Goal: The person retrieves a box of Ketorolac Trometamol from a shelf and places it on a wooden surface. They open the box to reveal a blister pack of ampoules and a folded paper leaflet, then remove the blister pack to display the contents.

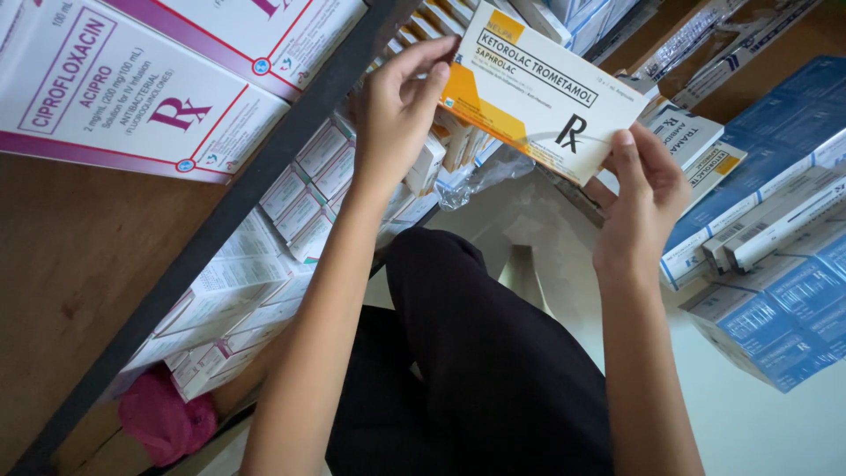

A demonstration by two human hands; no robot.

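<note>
The person holds a flat white-and-orange medicine carton [538,88] in both hands, raised in front of the dark shelf frame [264,159] and tilted so its printed face looks toward the camera. The left hand [401,101] grips the carton's orange end, fingers [423,55] curled together over the upper edge and thumb behind it. The right hand [643,198] supports the opposite lower corner, thumb [627,154] pressed on the face and the remaining fingers closed behind it; both hands pinch the carton, neither is spread.

Judgement on handling: the carton is light and broad, so an edge grip at two opposite corners suits it. Keeping the thumbs off the central print would leave the face readable, and holding it level would stop the contents sliding to one end.

Containers: the shelf behind the frame holds rows of small white cartons [308,189], packed upright and close. Above the frame, to its left, lie large white-and-magenta boxes [132,88]. Well to the right of the frame, stacked blue-and-white cartons [775,264] lie on a pale surface. A clear plastic bag [480,176] hangs just right of the frame; its contents cannot be told. What any carton holds is not visible.
</note>
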